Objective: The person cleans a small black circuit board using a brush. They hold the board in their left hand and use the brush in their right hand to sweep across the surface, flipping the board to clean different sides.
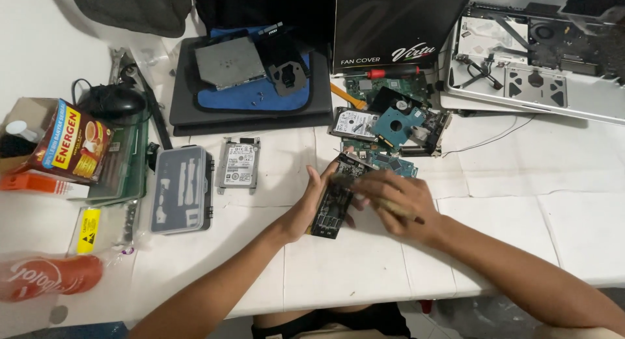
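My left hand (pixel 311 207) holds a dark circuit board (pixel 331 209) by its left edge, just above the white table (pixel 364 267). My right hand (pixel 397 199) is closed on a small brush-like tool whose light bristles rest on the board's upper part. A silver hard drive (pixel 239 163) lies flat to the left of the board. Behind my hands sits a heap of blue-green circuit boards and bare drives (pixel 394 127).
A grey screwdriver-bit case (pixel 181 189) lies at left, next to a green box and a printed carton (pixel 71 144). A black laptop (pixel 250 85) with loose parts on it sits at the back. An opened silver laptop (pixel 534 79) lies back right. A black box (pixel 397 27) stands behind.
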